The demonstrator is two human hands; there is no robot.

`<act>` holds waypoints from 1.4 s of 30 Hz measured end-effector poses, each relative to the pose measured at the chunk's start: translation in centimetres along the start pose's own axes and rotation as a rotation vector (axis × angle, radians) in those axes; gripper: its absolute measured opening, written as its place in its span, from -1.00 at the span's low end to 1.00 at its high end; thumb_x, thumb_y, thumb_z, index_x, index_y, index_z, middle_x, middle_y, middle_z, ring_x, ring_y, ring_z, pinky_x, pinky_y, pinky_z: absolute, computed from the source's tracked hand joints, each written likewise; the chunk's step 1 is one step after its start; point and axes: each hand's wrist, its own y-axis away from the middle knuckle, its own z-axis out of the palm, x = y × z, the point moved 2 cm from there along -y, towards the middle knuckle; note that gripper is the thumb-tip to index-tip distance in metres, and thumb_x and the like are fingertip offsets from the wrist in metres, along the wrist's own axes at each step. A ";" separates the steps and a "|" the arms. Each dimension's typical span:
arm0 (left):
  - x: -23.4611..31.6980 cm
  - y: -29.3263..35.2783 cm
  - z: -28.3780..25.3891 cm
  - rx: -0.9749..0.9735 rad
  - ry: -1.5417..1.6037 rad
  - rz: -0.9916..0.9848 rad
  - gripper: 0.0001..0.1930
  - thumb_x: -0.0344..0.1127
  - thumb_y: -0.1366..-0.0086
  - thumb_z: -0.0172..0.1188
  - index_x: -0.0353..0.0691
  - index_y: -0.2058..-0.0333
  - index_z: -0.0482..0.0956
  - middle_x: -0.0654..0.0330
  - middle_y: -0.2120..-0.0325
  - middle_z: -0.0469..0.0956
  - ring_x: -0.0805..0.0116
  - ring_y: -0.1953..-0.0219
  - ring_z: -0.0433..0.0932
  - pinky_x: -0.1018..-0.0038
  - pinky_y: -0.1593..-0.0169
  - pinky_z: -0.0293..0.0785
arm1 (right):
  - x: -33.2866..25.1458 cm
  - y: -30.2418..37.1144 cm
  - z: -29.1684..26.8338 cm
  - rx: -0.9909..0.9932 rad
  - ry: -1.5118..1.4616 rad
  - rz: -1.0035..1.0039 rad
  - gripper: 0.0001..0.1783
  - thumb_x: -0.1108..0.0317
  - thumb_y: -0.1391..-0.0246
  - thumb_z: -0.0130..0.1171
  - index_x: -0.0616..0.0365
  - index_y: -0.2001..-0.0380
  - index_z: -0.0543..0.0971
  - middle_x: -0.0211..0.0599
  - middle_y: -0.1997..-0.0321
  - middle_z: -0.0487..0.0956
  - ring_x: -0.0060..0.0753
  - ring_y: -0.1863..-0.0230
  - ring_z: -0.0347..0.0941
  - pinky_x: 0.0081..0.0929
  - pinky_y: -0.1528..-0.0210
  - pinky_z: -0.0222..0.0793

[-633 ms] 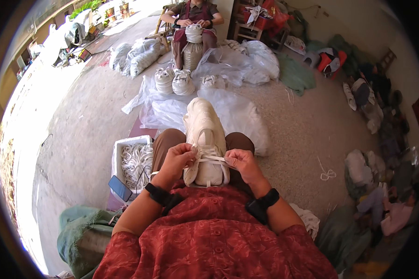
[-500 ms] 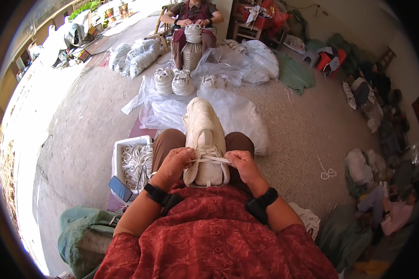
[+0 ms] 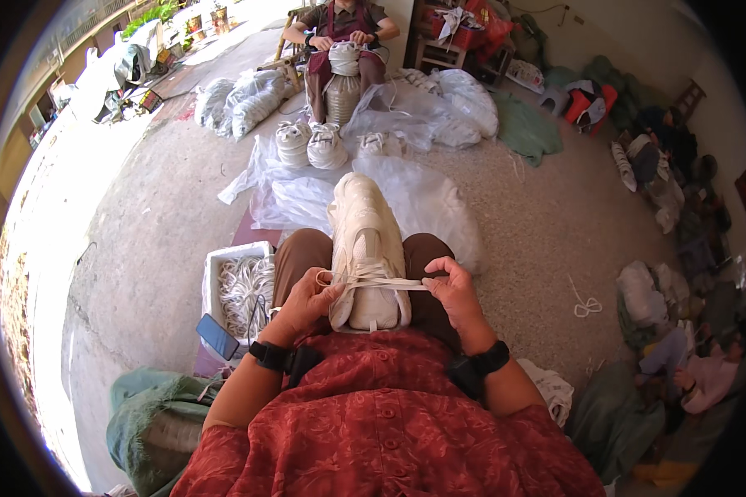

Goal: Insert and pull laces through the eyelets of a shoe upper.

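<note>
A cream-white sneaker (image 3: 363, 217) rests between my knees, its toe pointing away from me and its heel against my shirt. White shoelaces (image 3: 394, 283) cross over its tongue and stretch out to both sides. On the left of the shoe opening, my left hand (image 3: 308, 300) pinches a lace, and a small loop stands up by its fingers. My right hand (image 3: 456, 291) grips the other lace between thumb and fingers, a little way off the shoe's right side, pulling it out in a straight line.
A white box (image 3: 213, 282) of loose laces stands by my left knee, with a phone (image 3: 217, 336) at its near corner. Ahead, several white shoes (image 3: 326, 149) sit on plastic sheeting (image 3: 294, 203). Beyond them a seated person (image 3: 344, 33) handles another shoe. Green sacks (image 3: 153, 427) lie nearby.
My right hand has moved outward to the right, drawing its lace longer. My left hand has shifted slightly left and down, and a lace loop now shows at its fingers.
</note>
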 end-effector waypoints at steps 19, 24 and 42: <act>3.3 3.5 -5.3 0.123 -0.437 0.085 -0.79 -0.32 -0.14 0.23 -0.39 0.38 0.54 0.22 0.50 0.53 0.50 0.46 0.46 0.52 0.37 0.37 | -0.3 2.8 -7.0 -0.136 0.636 -0.211 -0.71 0.50 0.18 0.14 0.29 0.28 0.47 -0.09 0.22 0.50 -0.03 0.12 0.43 -0.35 0.05 0.32; 2.4 0.7 0.2 0.016 -0.551 0.345 -0.75 -0.36 -0.12 0.18 -0.37 0.24 0.49 0.04 0.37 0.52 0.24 0.33 0.52 0.36 0.27 0.44 | -0.7 0.7 1.1 -0.335 0.559 -0.457 -0.68 0.54 0.15 0.07 0.27 0.21 0.46 -0.01 0.17 0.47 0.00 0.11 0.41 -0.28 0.08 0.34; 7.3 1.0 1.7 0.047 -1.039 0.782 -0.88 -0.39 0.01 0.15 -0.12 0.42 0.52 0.19 0.59 0.41 0.14 0.48 0.47 0.30 0.43 0.38 | -3.4 -1.6 6.4 -0.353 1.036 -0.329 -0.87 0.33 0.10 0.10 0.16 0.55 0.49 -0.05 0.52 0.53 0.03 0.41 0.49 -0.11 0.35 0.39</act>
